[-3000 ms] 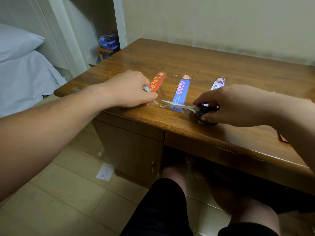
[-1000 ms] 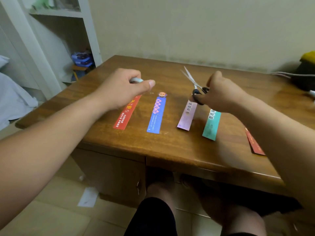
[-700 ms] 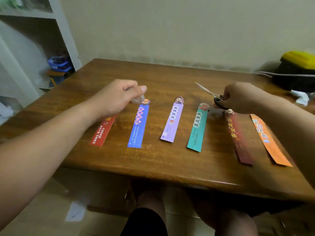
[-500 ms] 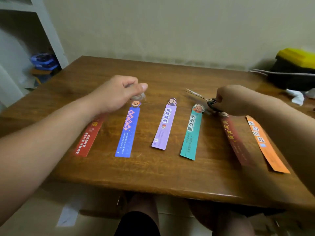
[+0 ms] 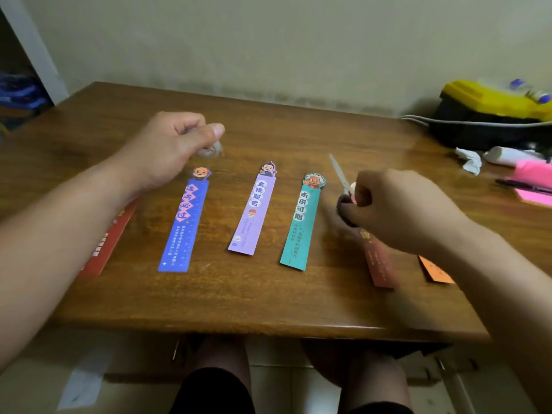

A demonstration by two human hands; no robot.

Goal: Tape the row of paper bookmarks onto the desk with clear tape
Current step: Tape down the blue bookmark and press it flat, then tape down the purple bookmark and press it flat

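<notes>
The wooden desk (image 5: 268,297) carries the row of paper bookmarks lying flat and side by side. From left to right these are a red bookmark (image 5: 104,243) partly under the left forearm, a blue bookmark (image 5: 183,225), a purple bookmark (image 5: 254,210), a teal bookmark (image 5: 303,225), a dark red bookmark (image 5: 378,264) and an orange bookmark (image 5: 434,271) mostly hidden by the right arm.

No clear tape can be made out on the strips, so they may be loose. If so, a forearm dragging across the near ends would likely skew the row. A stretched length of tape could also curl back on itself or lift a strip's top, and the scissor tip passes close to the teal bookmark's head.

The left hand (image 5: 161,150) hovers just beyond the blue bookmark's far end, fingers curled around a small tape roll (image 5: 209,151). The right hand (image 5: 400,210), above the dark red bookmark's top, grips the black handle of the scissors (image 5: 343,186). The blade points far and left, and how far it is parted is too blurred to tell.
</notes>
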